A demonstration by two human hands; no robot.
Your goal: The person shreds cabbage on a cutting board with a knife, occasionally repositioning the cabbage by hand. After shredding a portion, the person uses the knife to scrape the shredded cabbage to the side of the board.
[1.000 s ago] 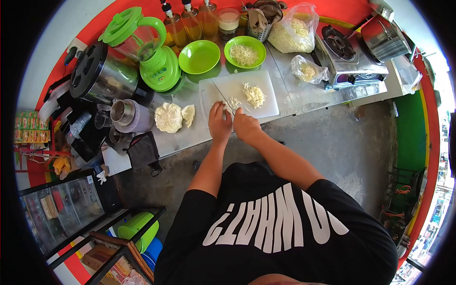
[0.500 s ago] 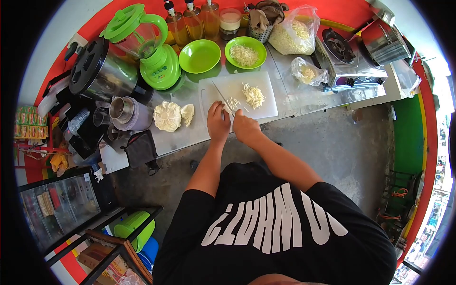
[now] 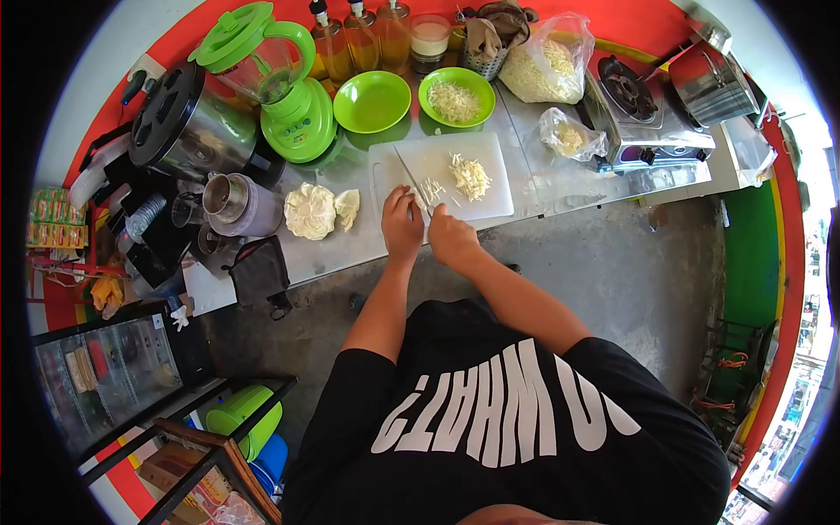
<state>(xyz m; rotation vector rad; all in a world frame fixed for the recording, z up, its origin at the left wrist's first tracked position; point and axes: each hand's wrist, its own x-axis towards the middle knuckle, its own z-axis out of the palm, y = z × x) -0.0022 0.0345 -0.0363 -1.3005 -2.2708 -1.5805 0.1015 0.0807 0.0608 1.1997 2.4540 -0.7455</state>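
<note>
A knife [image 3: 408, 171] is gripped in my right hand [image 3: 453, 239], its blade slanting up and left across the white cutting board [image 3: 385, 157]. Left of the blade, my left hand [image 3: 402, 229] presses its bent fingertips on a small pale cabbage piece, mostly hidden under them. Thin cabbage shreds [image 3: 431, 190] lie just right of the blade. Farther right on the board is a larger heap of cut cabbage [image 3: 470, 178]. A cut cabbage head [image 3: 310, 212] rests on the counter to the left, with a loose cabbage chunk [image 3: 347, 208] beside it.
Behind the board stand an empty green bowl [image 3: 372, 103] and a green bowl [image 3: 486, 87] holding shreds. A green blender [image 3: 297, 122] and a metal-topped container [image 3: 241, 210] are at left. Bagged shredded cabbage [image 3: 547, 70], a small bag [image 3: 573, 133] and a gas stove [image 3: 652, 144] are at right.
The view has shifted slightly, so the counter items sit a little farther right. Both hands keep nearly the same places, and the knife stays on the board beside the left fingertips.
</note>
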